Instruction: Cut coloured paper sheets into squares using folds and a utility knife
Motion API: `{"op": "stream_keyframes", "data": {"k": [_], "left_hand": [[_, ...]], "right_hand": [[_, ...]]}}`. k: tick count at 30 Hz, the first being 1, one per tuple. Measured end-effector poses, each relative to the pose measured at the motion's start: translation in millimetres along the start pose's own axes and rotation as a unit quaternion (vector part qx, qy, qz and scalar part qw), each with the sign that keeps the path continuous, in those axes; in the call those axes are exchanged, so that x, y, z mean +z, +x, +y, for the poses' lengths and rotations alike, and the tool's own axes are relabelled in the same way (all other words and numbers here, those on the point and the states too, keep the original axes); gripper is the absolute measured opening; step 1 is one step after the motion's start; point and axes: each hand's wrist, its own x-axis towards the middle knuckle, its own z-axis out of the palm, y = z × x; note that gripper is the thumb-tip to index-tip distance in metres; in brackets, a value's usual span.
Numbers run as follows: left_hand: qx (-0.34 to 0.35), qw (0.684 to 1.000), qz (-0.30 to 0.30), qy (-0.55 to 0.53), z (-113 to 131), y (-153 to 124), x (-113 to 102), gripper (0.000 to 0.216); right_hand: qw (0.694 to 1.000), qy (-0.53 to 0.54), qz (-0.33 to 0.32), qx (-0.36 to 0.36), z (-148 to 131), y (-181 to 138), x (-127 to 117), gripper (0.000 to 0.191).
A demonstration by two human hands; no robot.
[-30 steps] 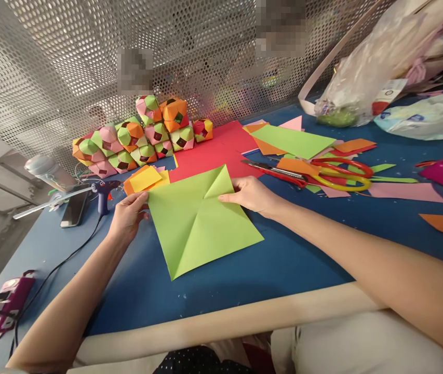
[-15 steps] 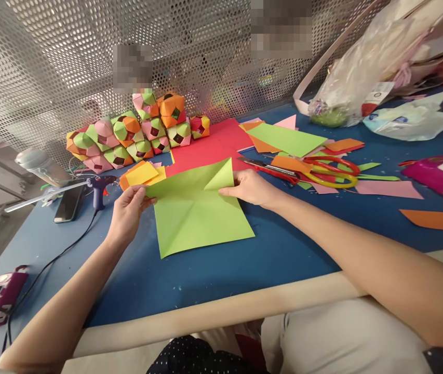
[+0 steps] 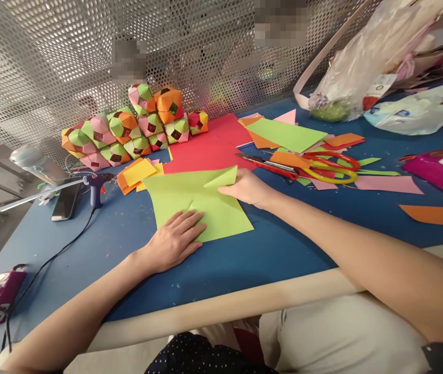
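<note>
A creased green paper square (image 3: 190, 195) lies on the blue table top (image 3: 268, 249). My left hand (image 3: 174, 240) rests flat on its near corner, fingers spread, pressing it down. My right hand (image 3: 246, 188) pinches the paper's far right corner, which is folded up and inward. Red-and-yellow scissors (image 3: 314, 167) lie just beyond my right hand.
Several folded paper cubes (image 3: 131, 127) are stacked against the perforated metal wall. Red sheets (image 3: 209, 148), green, orange and pink offcuts lie at the back. A glue gun (image 3: 96, 184) and a phone (image 3: 64, 202) sit at left; plastic bags (image 3: 361, 67) at right.
My left hand let go of the paper's left corner and came down flat on its near corner. The right hand kept its pinch on the far right corner.
</note>
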Motion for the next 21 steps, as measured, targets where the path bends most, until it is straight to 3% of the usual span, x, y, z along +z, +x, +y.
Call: {"op": "stream_keyframes", "data": {"k": [7,11,15,18,21], "left_hand": [[-0.017,0.999,-0.027,-0.014,-5.9,-1.4,6.2,0.041],[-0.015,1.000,-0.024,-0.013,-5.3,-1.5,6.7,0.041],[-0.019,0.999,-0.023,-0.023,-5.0,-0.8,6.8,0.042],[-0.022,0.999,-0.029,-0.029,-3.9,-0.4,6.1,0.042],[-0.039,0.998,-0.036,-0.046,-3.9,-2.0,7.3,0.041]], "right_hand": [[0.994,0.072,-0.070,-0.038,-16.1,-6.0,-1.1,0.034],[0.996,-0.006,-0.038,-0.079,-32.0,-13.8,-8.6,0.026],[0.983,-0.099,-0.078,-0.136,-44.8,-23.8,-18.9,0.020],[0.950,-0.186,-0.122,-0.218,-41.3,-29.5,-27.4,0.016],[0.885,-0.284,-0.135,-0.343,-24.7,-35.1,-35.0,0.020]]}}
